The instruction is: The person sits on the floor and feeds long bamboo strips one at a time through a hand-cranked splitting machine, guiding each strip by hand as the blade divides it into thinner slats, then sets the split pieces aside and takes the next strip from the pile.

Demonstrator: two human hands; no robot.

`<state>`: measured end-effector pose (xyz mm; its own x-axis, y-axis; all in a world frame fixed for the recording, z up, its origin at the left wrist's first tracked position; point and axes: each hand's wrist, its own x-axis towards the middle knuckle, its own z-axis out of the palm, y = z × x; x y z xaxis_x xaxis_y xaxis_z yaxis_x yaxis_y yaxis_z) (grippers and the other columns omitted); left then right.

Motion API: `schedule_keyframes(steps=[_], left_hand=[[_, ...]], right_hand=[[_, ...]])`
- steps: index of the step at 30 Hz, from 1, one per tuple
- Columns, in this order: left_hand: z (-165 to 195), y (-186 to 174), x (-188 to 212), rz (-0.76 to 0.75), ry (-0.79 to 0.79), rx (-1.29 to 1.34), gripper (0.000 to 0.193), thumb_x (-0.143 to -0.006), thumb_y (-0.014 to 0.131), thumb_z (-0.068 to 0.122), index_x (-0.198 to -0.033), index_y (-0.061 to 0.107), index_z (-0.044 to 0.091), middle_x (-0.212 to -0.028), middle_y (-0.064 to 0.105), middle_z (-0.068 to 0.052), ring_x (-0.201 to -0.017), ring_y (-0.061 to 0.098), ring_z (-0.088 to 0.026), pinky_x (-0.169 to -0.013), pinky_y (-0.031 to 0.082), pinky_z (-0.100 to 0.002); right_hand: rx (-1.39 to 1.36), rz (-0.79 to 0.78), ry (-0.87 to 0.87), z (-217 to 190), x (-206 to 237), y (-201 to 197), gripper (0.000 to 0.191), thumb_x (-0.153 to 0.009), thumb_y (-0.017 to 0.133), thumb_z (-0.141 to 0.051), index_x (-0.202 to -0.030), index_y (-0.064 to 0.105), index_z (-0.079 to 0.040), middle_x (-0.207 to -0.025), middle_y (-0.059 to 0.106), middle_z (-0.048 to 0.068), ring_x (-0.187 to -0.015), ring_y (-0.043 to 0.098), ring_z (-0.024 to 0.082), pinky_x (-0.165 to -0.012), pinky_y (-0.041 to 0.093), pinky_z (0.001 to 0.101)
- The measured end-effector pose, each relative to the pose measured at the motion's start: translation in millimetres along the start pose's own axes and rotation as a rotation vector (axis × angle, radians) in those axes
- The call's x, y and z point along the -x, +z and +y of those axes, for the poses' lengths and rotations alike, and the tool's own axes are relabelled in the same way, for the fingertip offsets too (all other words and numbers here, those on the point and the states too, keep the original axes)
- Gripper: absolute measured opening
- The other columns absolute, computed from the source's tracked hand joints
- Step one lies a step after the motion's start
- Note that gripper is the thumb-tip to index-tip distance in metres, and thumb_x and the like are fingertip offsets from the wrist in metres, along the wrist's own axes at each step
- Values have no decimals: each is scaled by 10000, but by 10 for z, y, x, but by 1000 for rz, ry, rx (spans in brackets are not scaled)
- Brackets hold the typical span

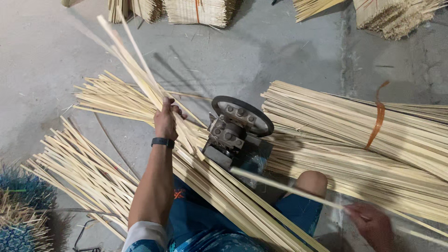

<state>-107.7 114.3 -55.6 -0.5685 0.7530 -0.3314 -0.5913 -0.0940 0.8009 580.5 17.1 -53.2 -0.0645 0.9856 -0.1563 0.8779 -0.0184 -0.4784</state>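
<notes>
Left hand (166, 122) is clamped on a bundle of bamboo strips (205, 172), laid slanting across the lap, presumably kept within reach of the small wheeled machine (238, 130). Right hand (372, 224) is pinched on a single strip (284, 187) lined up with the machine. Tied bundle (364, 126) is stacked on the floor (289, 51) at the right.

One head view, looking steeply down

The single camera sits on the person's head and faces down and forward over the lap. It is close: the knee (311, 183) and both forearms fill the lower edge. The concrete floor (46, 70) runs to the top edge, where stacked bundles (196, 11) are cut off. There is no second view to overlap.
</notes>
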Motion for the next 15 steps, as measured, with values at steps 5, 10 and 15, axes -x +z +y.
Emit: schedule_keyframes(steps=[5,10,15], left_hand=[[-21,-20,118,-17,-28,8,447,-973,670,437,-1156,520,57,-707,475,-8,-589,510,-142,-498,459,-293],[-60,-26,227,9,-73,-7,538,-930,731,508,-1180,553,66,-718,445,20,-562,430,-86,-450,342,-233],[-83,51,344,33,-108,-68,491,-884,817,388,-1119,488,109,-778,540,-17,-570,476,-96,-457,367,-231]], right_hand=[[-51,113,-128,29,-43,-23,192,-898,720,-252,-1002,805,-114,-968,798,98,-873,771,222,-816,576,332],[-10,84,61,-189,-18,89,203,-891,751,-281,-984,812,-111,-867,773,132,-722,719,234,-679,586,348],[77,75,-30,-210,-12,32,207,-916,714,-287,-1005,817,-130,-872,767,136,-793,749,274,-742,585,388]])
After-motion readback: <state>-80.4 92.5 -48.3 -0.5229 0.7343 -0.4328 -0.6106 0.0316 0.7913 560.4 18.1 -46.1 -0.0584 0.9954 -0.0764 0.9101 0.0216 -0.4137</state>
